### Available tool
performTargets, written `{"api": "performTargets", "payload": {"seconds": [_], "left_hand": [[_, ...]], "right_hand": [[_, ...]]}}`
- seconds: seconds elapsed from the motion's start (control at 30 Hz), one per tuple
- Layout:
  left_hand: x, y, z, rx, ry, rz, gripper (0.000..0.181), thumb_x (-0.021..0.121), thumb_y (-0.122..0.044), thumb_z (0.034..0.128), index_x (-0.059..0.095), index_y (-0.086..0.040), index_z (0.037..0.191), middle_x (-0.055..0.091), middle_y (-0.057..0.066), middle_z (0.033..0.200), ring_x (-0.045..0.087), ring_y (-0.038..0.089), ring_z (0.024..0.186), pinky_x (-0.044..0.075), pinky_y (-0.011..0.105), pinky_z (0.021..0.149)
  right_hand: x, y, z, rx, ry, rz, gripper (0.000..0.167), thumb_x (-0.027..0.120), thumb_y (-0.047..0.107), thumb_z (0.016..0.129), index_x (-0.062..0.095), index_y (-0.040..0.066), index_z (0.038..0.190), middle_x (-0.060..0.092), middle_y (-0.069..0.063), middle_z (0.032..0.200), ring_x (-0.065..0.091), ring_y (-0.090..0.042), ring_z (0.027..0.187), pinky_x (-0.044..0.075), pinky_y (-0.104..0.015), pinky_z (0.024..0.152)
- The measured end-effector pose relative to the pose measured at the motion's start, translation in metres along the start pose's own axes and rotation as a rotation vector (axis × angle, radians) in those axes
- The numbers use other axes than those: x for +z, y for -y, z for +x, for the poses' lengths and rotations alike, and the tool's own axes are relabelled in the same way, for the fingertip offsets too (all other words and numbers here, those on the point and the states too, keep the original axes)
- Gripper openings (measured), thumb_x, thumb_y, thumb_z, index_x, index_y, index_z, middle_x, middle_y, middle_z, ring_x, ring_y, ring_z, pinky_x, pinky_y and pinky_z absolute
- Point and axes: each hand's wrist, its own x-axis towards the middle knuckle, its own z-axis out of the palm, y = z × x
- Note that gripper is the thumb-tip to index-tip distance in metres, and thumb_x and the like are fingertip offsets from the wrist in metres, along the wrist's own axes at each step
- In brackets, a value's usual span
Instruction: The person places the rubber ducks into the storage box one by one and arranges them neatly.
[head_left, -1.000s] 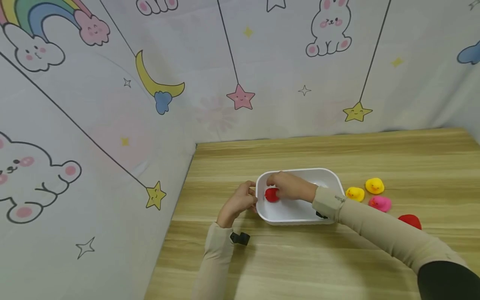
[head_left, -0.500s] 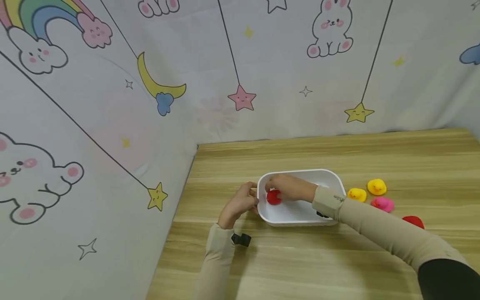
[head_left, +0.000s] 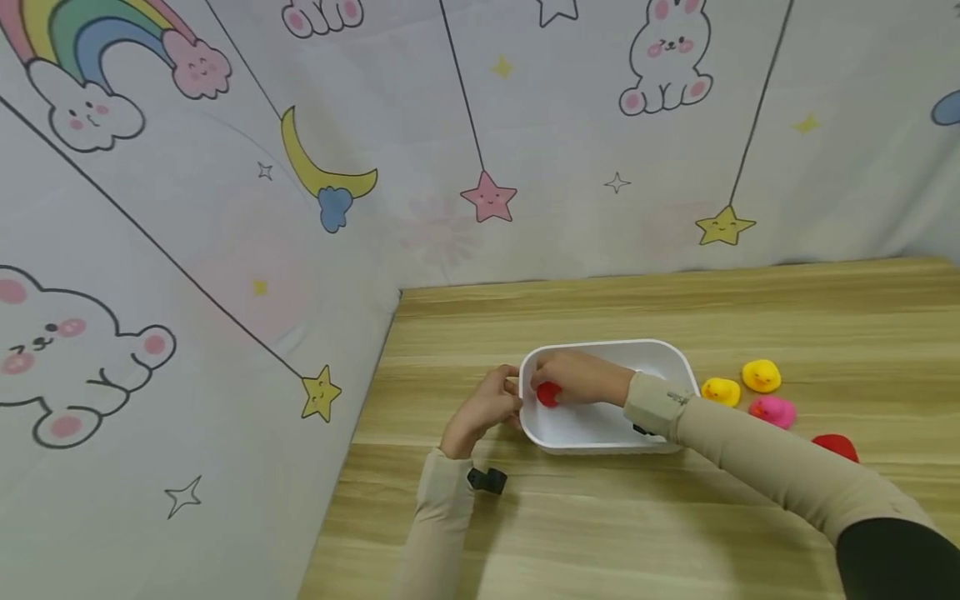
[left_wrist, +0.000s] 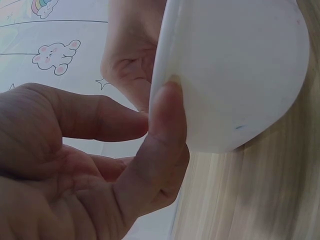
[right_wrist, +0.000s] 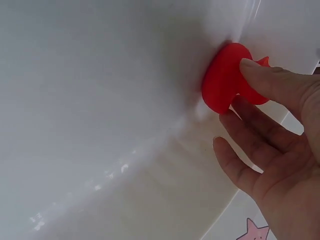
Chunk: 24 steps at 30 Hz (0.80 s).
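I'm pinching the red duck [right_wrist: 220, 80] between the thumb and fingers of my right hand [head_left: 576, 377], inside the white tub [head_left: 592, 423], where it's sitting close to the left end wall. From my feeds I can't tell whether it's touching the tub's floor. The tub's long axis is running left to right across the counter [head_left: 600, 525], and my left hand [head_left: 486, 410] is holding that same end at the rim with bent fingers, just across the wall from the duck.
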Motion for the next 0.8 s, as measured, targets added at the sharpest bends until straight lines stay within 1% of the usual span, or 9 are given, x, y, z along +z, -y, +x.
{"api": "performTargets", "payload": {"seconds": [0.13,0.2,0.3,0.43,0.53,0.6,0.67,0.73,0.8], "left_hand": [[0.001,-0.002,-0.001,-0.005,-0.007,-0.003,0.054,0.049,0.015,0.0834,0.041,0.015,0.137,0.053,0.026,0.100,0.057,0.019,0.062,0.064,0.043,0.060],[0.002,-0.003,-0.001,-0.004,-0.011,-0.004,0.054,0.049,0.015,0.0830,0.041,0.015,0.136,0.053,0.023,0.097,0.057,0.019,0.061,0.064,0.043,0.059],[0.002,-0.003,-0.002,-0.005,-0.014,-0.011,0.055,0.050,0.016,0.0820,0.041,0.016,0.136,0.052,0.021,0.095,0.057,0.019,0.060,0.063,0.040,0.056],[0.001,-0.003,-0.001,-0.002,-0.013,-0.019,0.055,0.049,0.016,0.0824,0.040,0.016,0.137,0.052,0.024,0.096,0.057,0.019,0.060,0.062,0.036,0.054],[0.001,-0.002,0.000,0.002,-0.006,-0.014,0.055,0.049,0.016,0.0832,0.040,0.017,0.138,0.053,0.026,0.097,0.057,0.019,0.059,0.063,0.038,0.055],[0.001,-0.001,0.000,0.004,-0.006,-0.011,0.055,0.050,0.015,0.0836,0.040,0.017,0.138,0.053,0.025,0.096,0.057,0.019,0.057,0.064,0.042,0.057],[0.001,-0.001,0.001,0.001,-0.008,-0.009,0.055,0.050,0.015,0.0837,0.040,0.017,0.138,0.053,0.025,0.095,0.057,0.019,0.057,0.064,0.043,0.057],[0.001,0.000,0.002,-0.010,-0.012,-0.014,0.056,0.050,0.016,0.0835,0.040,0.016,0.138,0.053,0.024,0.096,0.057,0.019,0.058,0.063,0.040,0.056],[0.002,0.000,0.002,-0.023,-0.013,-0.021,0.057,0.049,0.017,0.0826,0.040,0.016,0.139,0.052,0.024,0.096,0.057,0.019,0.058,0.063,0.038,0.055]], "right_hand": [[-0.007,0.002,-0.005,0.018,0.009,0.015,0.037,0.075,-0.013,0.076,0.075,0.003,0.109,0.067,-0.011,0.110,0.064,-0.025,0.100,0.058,-0.037,0.091],[-0.013,0.004,-0.009,0.046,0.027,0.035,0.041,0.072,-0.015,0.077,0.073,0.002,0.114,0.067,-0.012,0.114,0.065,-0.027,0.103,0.057,-0.039,0.095],[-0.023,0.008,-0.015,0.096,0.059,0.070,0.046,0.070,-0.014,0.079,0.068,0.000,0.123,0.066,-0.013,0.122,0.063,-0.029,0.111,0.054,-0.043,0.101],[-0.034,0.011,-0.021,0.124,0.069,0.108,0.052,0.072,-0.011,0.079,0.063,-0.003,0.130,0.064,-0.015,0.130,0.061,-0.033,0.119,0.052,-0.047,0.104],[-0.039,0.011,-0.026,0.139,0.056,0.125,0.053,0.075,-0.007,0.080,0.062,-0.004,0.131,0.064,-0.016,0.131,0.060,-0.035,0.120,0.051,-0.050,0.105],[-0.042,0.011,-0.029,0.163,0.055,0.142,0.053,0.076,-0.005,0.080,0.062,-0.004,0.132,0.063,-0.017,0.132,0.058,-0.036,0.122,0.049,-0.051,0.107],[-0.046,0.011,-0.031,0.194,0.052,0.154,0.054,0.078,-0.002,0.081,0.061,-0.004,0.133,0.063,-0.018,0.132,0.057,-0.037,0.123,0.048,-0.052,0.108],[-0.049,0.011,-0.034,0.224,0.054,0.167,0.056,0.080,0.000,0.082,0.061,-0.004,0.134,0.062,-0.019,0.134,0.056,-0.038,0.124,0.048,-0.053,0.108],[-0.051,0.010,-0.037,0.236,0.048,0.180,0.057,0.081,0.002,0.082,0.060,-0.004,0.135,0.061,-0.019,0.135,0.056,-0.037,0.125,0.048,-0.051,0.108]]}}
